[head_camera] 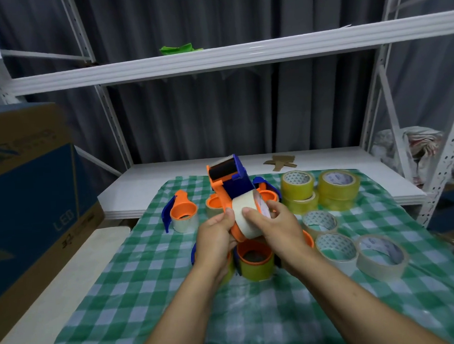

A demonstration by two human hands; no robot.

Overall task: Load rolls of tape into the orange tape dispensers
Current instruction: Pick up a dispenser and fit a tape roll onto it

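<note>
I hold an orange and blue tape dispenser (pixel 230 181) raised above the green checked cloth (pixel 151 257). My left hand (pixel 216 234) grips its lower orange handle. A pale roll of tape (pixel 245 214) sits on the dispenser's hub, and my right hand (pixel 278 225) holds this roll with thumb and fingers curled round its edge. Other orange dispensers with rolls on them stand on the cloth: one at the left (pixel 183 213), one just below my hands (pixel 255 259), and more behind the raised one.
Yellow tape rolls (pixel 299 184) are stacked at the back right, and clear rolls (pixel 380 256) lie at the right. A blue and brown cardboard box (pixel 29 187) stands at the left. A white shelf frame (pixel 240 52) spans overhead. Cardboard scraps (pixel 280 162) lie on the white board behind.
</note>
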